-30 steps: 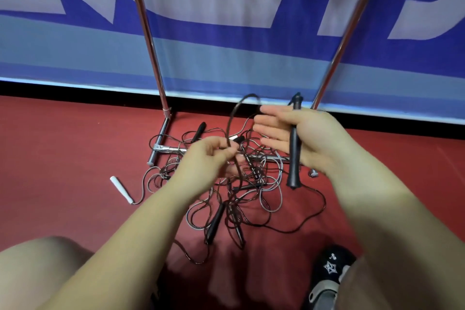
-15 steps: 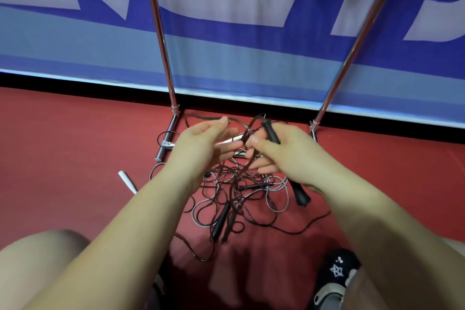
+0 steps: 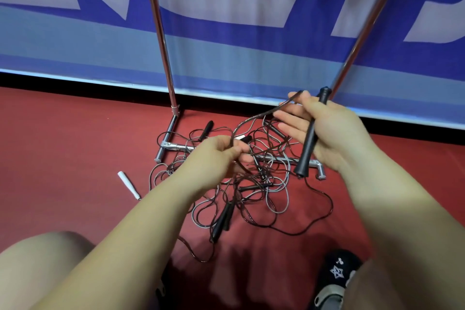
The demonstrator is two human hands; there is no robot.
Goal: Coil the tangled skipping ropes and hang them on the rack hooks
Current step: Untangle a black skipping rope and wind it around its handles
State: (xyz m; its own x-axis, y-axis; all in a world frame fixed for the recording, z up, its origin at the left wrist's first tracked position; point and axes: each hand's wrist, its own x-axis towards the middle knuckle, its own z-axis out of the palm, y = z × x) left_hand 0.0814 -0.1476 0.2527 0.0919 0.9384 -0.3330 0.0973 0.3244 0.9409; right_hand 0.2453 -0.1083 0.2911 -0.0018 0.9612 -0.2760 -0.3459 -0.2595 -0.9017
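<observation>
On the red floor (image 3: 63,146), at the rack (image 3: 173,142) feet: tangled ropes (image 3: 254,184). Right hand (image 3: 324,131) holds a black handle (image 3: 310,137) upright (fingers splayed, thumb clamping). Left hand (image 3: 217,156) pinches its cord (image 3: 251,121). White handle (image 3: 128,185) lies apart.

Red floor (image 3: 63,138) — tangled skipping ropes (image 3: 254,191), rack base (image 3: 173,145).

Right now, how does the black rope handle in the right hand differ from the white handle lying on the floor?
The black handle is dark and held up off the floor in the right hand, standing nearly upright; the white handle is pale and lies flat on the red floor, untouched. The black handle sits over the tangled pile of ropes; the white handle lies apart at the pile's left edge. Both are slim, tapered skipping-rope handles.
</observation>
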